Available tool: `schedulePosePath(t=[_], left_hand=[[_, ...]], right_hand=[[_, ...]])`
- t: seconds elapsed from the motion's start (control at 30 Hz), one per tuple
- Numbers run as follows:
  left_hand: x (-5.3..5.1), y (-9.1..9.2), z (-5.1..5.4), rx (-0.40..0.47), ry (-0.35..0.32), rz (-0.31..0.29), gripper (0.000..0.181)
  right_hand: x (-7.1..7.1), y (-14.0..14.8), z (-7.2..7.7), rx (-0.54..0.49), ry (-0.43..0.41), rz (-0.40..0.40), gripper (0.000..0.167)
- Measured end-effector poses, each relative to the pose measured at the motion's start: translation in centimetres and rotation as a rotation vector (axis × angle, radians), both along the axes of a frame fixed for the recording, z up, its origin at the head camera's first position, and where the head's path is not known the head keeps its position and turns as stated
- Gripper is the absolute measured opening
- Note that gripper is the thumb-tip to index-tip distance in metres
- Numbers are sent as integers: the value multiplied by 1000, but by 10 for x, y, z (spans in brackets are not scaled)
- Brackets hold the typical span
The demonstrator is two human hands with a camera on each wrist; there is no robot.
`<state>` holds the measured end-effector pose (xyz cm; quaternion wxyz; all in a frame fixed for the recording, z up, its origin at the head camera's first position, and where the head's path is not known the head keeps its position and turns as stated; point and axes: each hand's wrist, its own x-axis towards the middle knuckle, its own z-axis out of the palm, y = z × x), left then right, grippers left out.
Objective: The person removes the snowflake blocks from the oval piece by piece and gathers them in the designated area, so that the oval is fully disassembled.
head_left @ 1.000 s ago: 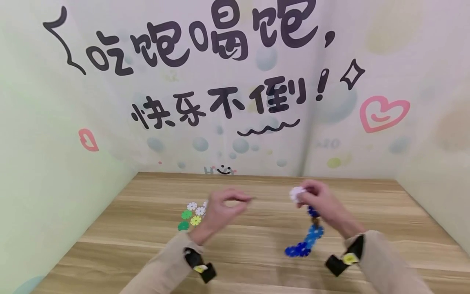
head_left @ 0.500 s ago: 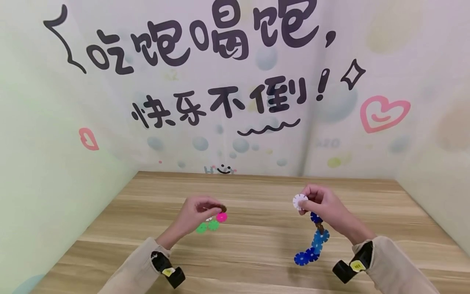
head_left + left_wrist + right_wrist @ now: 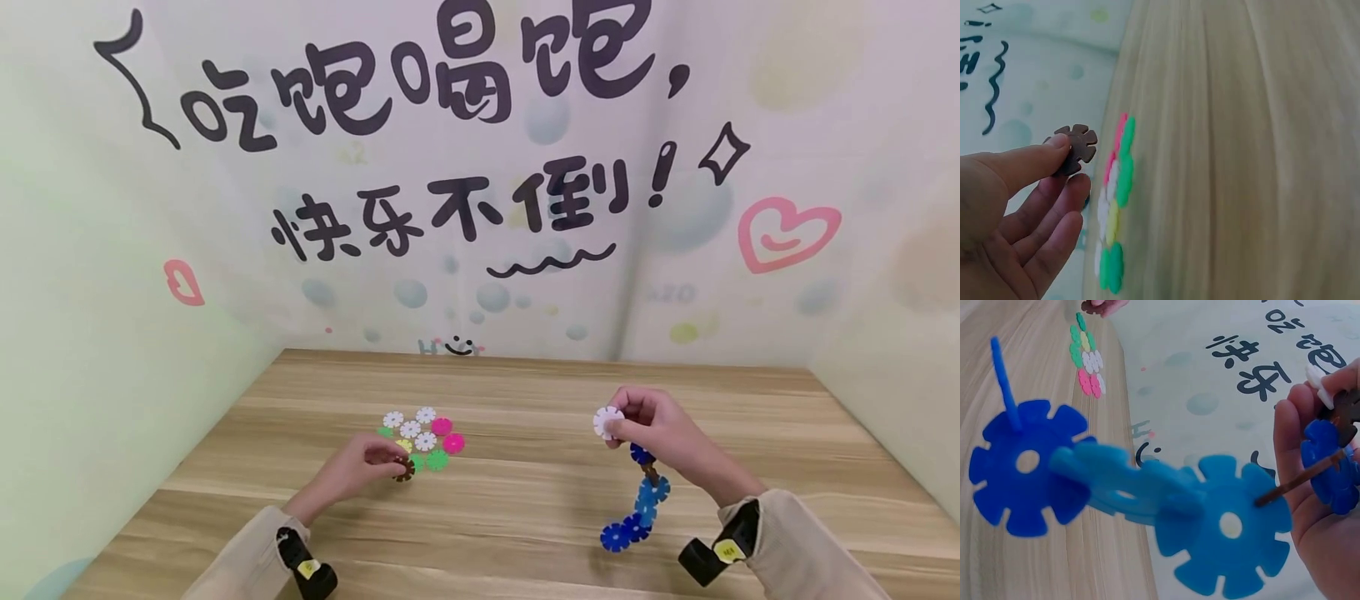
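The left hand point(image 3: 348, 473) pinches a brown notched disc point(image 3: 404, 469) between thumb and fingers, beside the near left edge of the loose discs. In the left wrist view that brown disc point(image 3: 1079, 149) stands between the thumb and fingertips. At the right, the right hand point(image 3: 663, 433) pinches a white disc point(image 3: 608, 423) at the top of a linked chain. Dark blue, brown and light blue discs point(image 3: 647, 502) hang below it, down to a dark blue disc point(image 3: 615, 537). The right wrist view shows the light blue disc point(image 3: 1225, 550) joined to a brown one point(image 3: 1300, 479).
Loose white discs point(image 3: 410, 429), pink discs point(image 3: 453, 443), green discs point(image 3: 437, 460) and a partly covered yellow disc lie in a group on the wooden table point(image 3: 480, 533), left of centre. A printed cloth point(image 3: 525, 308) stands behind the table.
The left hand, holding the brown disc, has moved left and nearer, uncovering more loose discs. The right hand has shifted slightly, still pinching the white disc with the chain hanging.
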<state>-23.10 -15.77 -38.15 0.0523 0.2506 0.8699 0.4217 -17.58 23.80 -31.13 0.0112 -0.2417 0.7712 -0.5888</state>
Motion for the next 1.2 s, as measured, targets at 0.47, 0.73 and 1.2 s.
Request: schedulePosePath(t=[0.47, 0.73, 1.2], left_hand=[[-3, -16, -13, -70, 59, 147, 12], [-7, -17, -20, -96, 96, 148, 14], [-2, 6, 3, -90, 123, 116, 20]], right_hand=[[-1, 0, -1, 38, 7, 5, 10], [-1, 1, 0, 47, -2, 5, 11], [-2, -7, -3, 34, -24, 46, 12]])
